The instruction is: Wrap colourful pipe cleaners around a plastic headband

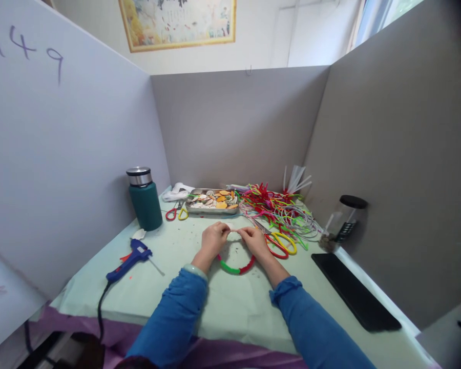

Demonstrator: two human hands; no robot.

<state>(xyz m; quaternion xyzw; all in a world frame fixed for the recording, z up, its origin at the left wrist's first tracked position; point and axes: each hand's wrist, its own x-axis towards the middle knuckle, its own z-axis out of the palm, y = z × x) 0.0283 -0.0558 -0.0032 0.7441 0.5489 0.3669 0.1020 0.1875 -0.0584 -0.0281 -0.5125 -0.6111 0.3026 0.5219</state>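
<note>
My left hand [214,239] and my right hand [254,241] meet over the middle of the table, each with fingertips pinched on a short, thin pinkish strand [233,230] stretched between them. Just below the hands, a ring wrapped in fuzzy green, red and pink [230,269] shows its near arc. Its sides run up under the hands, and I cannot tell whether the strand is joined to it. Close by my right hand lie large scissors with red and yellow handles [282,245].
A blue glue gun [128,261] with a cord and a green bottle [145,202] stand left. Behind are smaller scissors [176,213], a metal tray of cut pieces [211,210] and tangled coloured pipe cleaners [272,205]. At right are a clear jar [340,223] and a black slab [355,292].
</note>
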